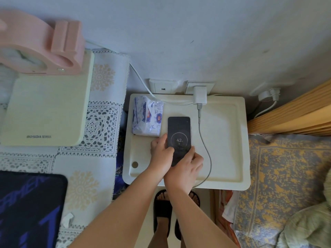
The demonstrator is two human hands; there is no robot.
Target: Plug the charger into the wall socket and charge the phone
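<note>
While the phone [179, 138] lies face up on the white surface [225, 145], both hands close on its near end. Its screen is lit and shows a ring with the number 42. Left hand [161, 154] wraps the phone's left edge, its thumb pressed on the glass, so this grip is closed on the phone. Right hand [188, 169] covers the phone's bottom end, fingers curled around the lower right corner, also gripping the phone. From beneath that hand, the grey cable [206, 149] bows out to the right of the phone and climbs to the white charger [200, 95], which sits beyond the phone, plugged into the wall socket [198, 86]. Just left of the phone lies a blue-and-white tissue pack [147, 116], close to the left hand's knuckles.
</note>
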